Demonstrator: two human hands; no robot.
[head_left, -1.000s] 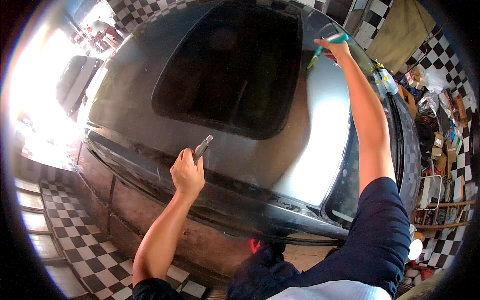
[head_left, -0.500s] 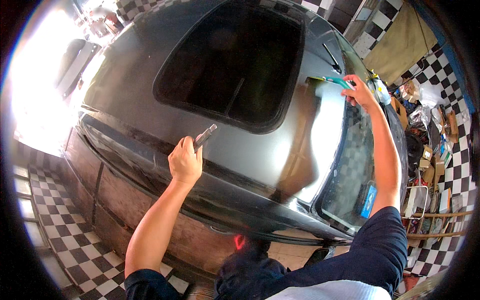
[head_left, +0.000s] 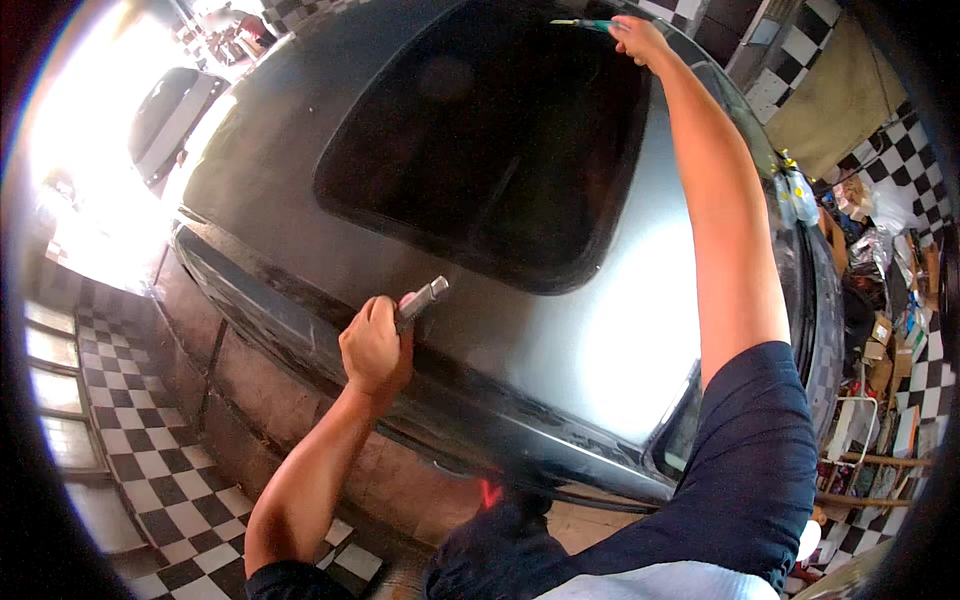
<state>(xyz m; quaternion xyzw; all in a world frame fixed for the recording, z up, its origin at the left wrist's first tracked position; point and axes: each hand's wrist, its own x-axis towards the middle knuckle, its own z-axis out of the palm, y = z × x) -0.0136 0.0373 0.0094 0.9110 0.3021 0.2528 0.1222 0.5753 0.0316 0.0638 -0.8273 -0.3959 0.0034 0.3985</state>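
The dark grey car roof (head_left: 520, 330) spreads before me, with a black glass panel (head_left: 480, 150) set in it. My left hand (head_left: 376, 345) is closed around a slim grey bar-shaped tool (head_left: 424, 302) with a shiny metal end, just above the roof's near side. I cannot make out its exact kind. At the far right of the glass panel, my outstretched right hand (head_left: 638, 42) grips a green-handled tool (head_left: 590, 24) with a thin yellowish end, like a small squeegee. That tool lies over the panel's far edge; whether it touches is hard to tell.
Spray bottles (head_left: 797, 195) stand beyond the windshield side. Cardboard boxes (head_left: 878, 340), plastic bags (head_left: 890, 215) and a white metal frame (head_left: 860, 430) crowd the right. Another car (head_left: 178, 120) is in the bright opening at left. Checkered tiles (head_left: 160, 470) lie below left.
My right hand has moved away from me and leftward with the green-handled tool, from the roof near the windshield to the glass panel's far edge. My left hand keeps its tool.
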